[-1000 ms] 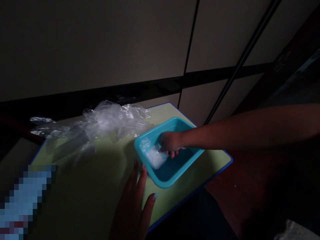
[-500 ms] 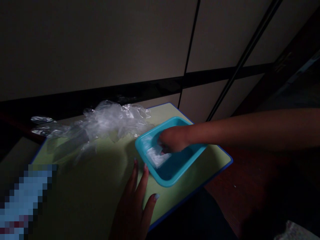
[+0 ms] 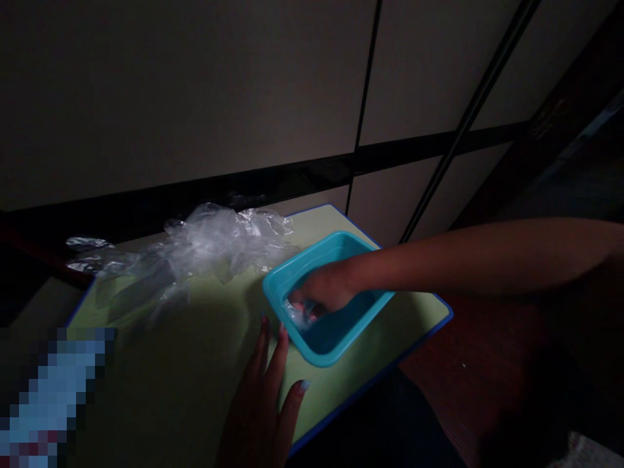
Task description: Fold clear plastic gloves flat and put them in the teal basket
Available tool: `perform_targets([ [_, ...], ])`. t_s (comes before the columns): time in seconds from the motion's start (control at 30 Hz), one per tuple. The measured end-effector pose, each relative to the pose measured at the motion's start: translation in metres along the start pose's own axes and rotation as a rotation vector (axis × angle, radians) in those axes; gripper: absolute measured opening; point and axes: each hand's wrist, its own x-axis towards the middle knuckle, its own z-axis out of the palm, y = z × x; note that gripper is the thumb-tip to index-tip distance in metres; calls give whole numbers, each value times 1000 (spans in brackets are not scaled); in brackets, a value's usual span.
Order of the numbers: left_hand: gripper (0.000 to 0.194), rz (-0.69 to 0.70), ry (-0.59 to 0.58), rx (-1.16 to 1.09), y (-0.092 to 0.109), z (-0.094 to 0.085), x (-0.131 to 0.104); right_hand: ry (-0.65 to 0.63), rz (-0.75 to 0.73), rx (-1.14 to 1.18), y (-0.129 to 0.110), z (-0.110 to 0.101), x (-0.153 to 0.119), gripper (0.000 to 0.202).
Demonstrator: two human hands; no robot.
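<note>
A turquoise plastic basin (image 3: 325, 359) stands on a pale yellow-green table (image 3: 375, 383) with a blue edge. My right hand (image 3: 324, 286) reaches into it from the right, fingers curled down on a piece of clear, shiny plastic (image 3: 298, 317) at the left end of the basin. The fingertips are partly hidden and blurred. My left hand (image 3: 263, 390) lies on the table with its fingers spread, holding nothing; its fingertips are close to the near left side of the basin.
Crumpled clear plastic bags (image 3: 209, 244) lie along the back left of the table. A pixelated blue-white item (image 3: 53, 396) is at the lower left. Cabinet doors (image 3: 195, 84) rise right behind the table. A dark red floor (image 3: 468, 370) shows at the right.
My right hand has moved left and lower in the basin, now covering much of the clear plastic that lay visible there. My left hand stays in place.
</note>
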Motion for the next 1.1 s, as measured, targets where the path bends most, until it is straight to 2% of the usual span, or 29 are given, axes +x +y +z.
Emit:
perform_targets([
  [0.1, 69, -5, -11, -3, 0, 0, 0, 21, -31, -2, 2, -7, -4, 33],
  [0.17, 68, -2, -20, 2, 0, 0, 1, 22, 25, -20, 1, -15, -10, 26],
  [0.23, 69, 1, -17, 11, 1, -1, 2, 22, 177, -42, 0, -21, -16, 22],
  [0.33, 69, 11, -9, 20, 1, -1, 2, -73, 403, 48, 1, -19, -23, 32],
  [0.4, 69, 19, -2, 21, 1, -1, 1, -148, 488, 175, 4, -12, -26, 32],
  [0.47, 69, 18, -2, 19, 1, -2, 1, -133, 543, 268, 8, -4, -26, 27],
  [0.57, 70, 12, -12, 14, 2, -2, 2, -64, 587, 380, 12, 4, -23, 26],
  [0.7, 70, 10, -1, -13, 3, -2, 3, -32, 635, 512, 15, 5, -16, 18],
  [0.9, 70, -2, 1, -13, 3, -1, 3, 37, 623, 663, 19, 10, -12, 10],
  [1.1, 70, 10, -4, 11, 3, -1, 4, -30, 579, 739, 21, 14, -8, 15],
])
